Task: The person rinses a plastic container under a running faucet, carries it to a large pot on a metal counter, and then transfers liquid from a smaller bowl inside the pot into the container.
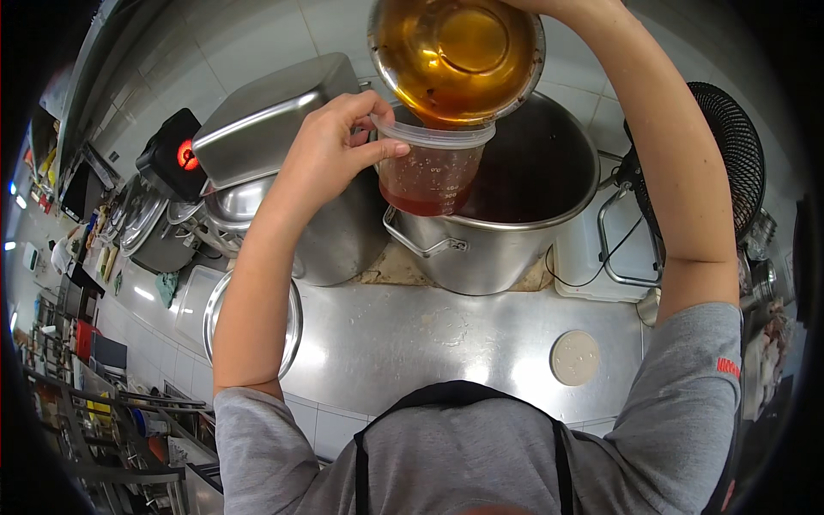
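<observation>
My left hand (pixel 344 141) pinches the rim of a clear plastic measuring container (pixel 431 170) between thumb and fingers. Reddish liquid (pixel 421 205) fills its bottom, and droplets cling to its wall. Above it, a metal bowl (pixel 473 42) is tipped steeply, its lip at the container's mouth, with amber-red liquid running down inside. My right hand (pixel 544 5), mostly cut off by the top edge, is at the bowl's upper rim and holds it up. Both vessels are over the near left side of a large steel stockpot (pixel 496 257), whose inside looks dark.
Left of the stockpot stands another large pot (pixel 341 238), with an upturned rectangular steel pan (pixel 277 116) above it. A round metal lid (pixel 295 315) lies partly behind my left forearm. A black fan (pixel 727 154) stands right. A pale disc (pixel 575 358) rests on the wet steel counter (pixel 438 347).
</observation>
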Action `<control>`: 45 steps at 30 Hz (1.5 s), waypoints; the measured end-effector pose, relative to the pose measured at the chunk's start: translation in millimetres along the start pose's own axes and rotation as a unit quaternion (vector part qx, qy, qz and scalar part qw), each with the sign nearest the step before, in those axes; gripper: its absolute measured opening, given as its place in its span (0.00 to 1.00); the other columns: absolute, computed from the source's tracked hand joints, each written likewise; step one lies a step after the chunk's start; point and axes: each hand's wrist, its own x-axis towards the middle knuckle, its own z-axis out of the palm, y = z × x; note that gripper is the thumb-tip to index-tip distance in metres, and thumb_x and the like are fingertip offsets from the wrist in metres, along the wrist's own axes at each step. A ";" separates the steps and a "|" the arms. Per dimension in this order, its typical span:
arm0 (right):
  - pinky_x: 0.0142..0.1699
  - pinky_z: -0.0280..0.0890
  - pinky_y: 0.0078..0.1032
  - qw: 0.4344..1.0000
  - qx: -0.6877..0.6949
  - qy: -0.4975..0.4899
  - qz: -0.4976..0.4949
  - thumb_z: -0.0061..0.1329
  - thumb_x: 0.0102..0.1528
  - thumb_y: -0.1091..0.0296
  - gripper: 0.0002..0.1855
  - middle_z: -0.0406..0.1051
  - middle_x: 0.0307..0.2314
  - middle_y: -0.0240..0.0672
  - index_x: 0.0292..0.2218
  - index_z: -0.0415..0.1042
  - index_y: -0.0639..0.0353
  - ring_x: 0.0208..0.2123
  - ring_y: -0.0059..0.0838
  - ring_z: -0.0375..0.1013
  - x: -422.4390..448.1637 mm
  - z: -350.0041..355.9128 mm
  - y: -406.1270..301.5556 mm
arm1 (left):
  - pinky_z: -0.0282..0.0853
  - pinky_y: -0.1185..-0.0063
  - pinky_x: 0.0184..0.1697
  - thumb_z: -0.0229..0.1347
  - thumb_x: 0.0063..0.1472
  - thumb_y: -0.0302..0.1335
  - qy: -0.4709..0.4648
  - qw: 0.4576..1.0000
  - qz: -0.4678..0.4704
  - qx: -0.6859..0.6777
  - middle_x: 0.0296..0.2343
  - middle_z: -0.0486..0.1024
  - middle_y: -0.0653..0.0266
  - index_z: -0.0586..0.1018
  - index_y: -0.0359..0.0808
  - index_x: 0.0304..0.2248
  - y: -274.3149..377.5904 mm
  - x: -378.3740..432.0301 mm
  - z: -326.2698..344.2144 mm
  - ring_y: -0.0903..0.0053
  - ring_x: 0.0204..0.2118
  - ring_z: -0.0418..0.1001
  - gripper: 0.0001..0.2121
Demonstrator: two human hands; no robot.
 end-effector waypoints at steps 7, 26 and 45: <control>0.28 0.62 0.26 0.931 0.220 -0.031 0.288 0.49 0.45 0.68 0.08 0.69 0.21 0.35 0.27 0.69 0.62 0.24 0.28 0.67 -10.2 75.5 114.3 | 0.66 0.81 0.42 0.62 0.44 0.28 0.011 1.000 -0.002 -0.003 0.34 0.69 0.74 0.70 0.35 0.29 -3.7 -8.0 -4.4 0.85 0.37 0.66 0.14; 0.29 0.67 0.28 0.912 0.059 -0.406 0.019 0.51 0.40 0.70 0.14 0.72 0.25 0.37 0.32 0.71 0.61 0.27 0.29 0.72 -101.2 355.4 63.6 | 0.67 0.77 0.40 0.61 0.44 0.28 0.037 0.997 0.072 -0.021 0.34 0.69 0.69 0.71 0.36 0.33 -19.1 -11.1 -0.5 0.77 0.38 0.68 0.15; 0.28 0.65 0.25 0.771 0.296 -0.549 0.126 0.50 0.41 0.71 0.12 0.71 0.24 0.34 0.32 0.70 0.58 0.27 0.27 0.70 -99.0 330.4 92.7 | 0.66 0.75 0.40 0.61 0.44 0.29 0.050 0.993 0.101 -0.038 0.35 0.70 0.67 0.72 0.36 0.30 -30.5 -10.9 -1.6 0.75 0.39 0.68 0.14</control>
